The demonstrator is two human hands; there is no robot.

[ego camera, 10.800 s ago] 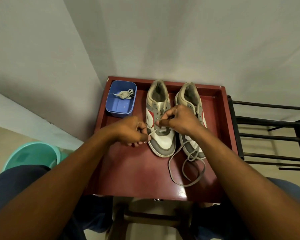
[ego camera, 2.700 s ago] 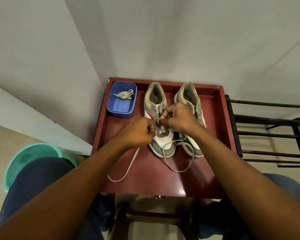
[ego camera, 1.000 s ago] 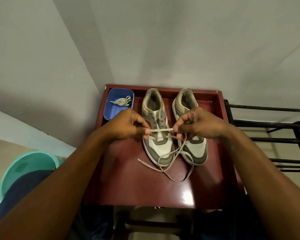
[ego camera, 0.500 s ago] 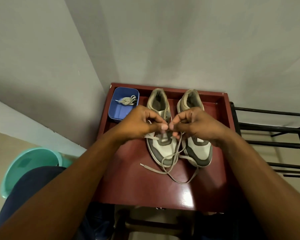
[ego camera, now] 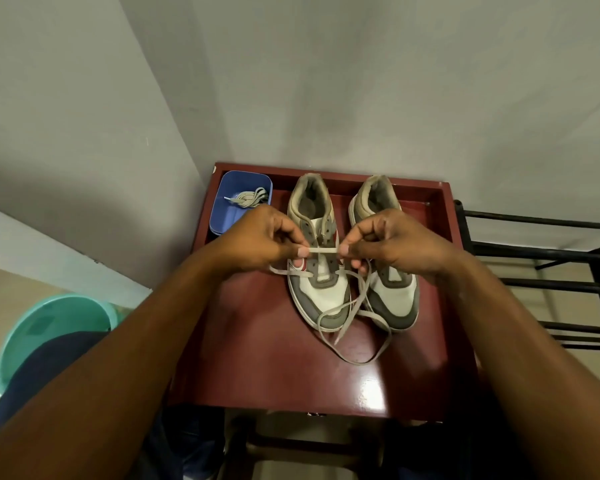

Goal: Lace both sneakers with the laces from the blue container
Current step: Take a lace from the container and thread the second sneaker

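Two grey-and-white sneakers stand side by side on the dark red table (ego camera: 257, 368), toes toward me. Over the left sneaker (ego camera: 321, 296) my left hand (ego camera: 257, 242) and my right hand (ego camera: 392, 240) each pinch a beige lace (ego camera: 323, 250), which is stretched taut and level between them. Its loose lengths hang down and loop over the toe onto the table in front. The right sneaker (ego camera: 390, 299) is partly hidden behind my right hand. At the back left corner the blue container (ego camera: 227, 216) holds a second bundled lace (ego camera: 248, 198).
The table has a raised rim and stands in a wall corner. A black metal rack (ego camera: 551, 282) is close on the right. A teal bucket (ego camera: 45, 327) sits on the floor at the left, beside my knee.
My hands have drawn apart from nearly touching, so the lace piece between them is taut again. The trailing loops shifted slightly on the table.
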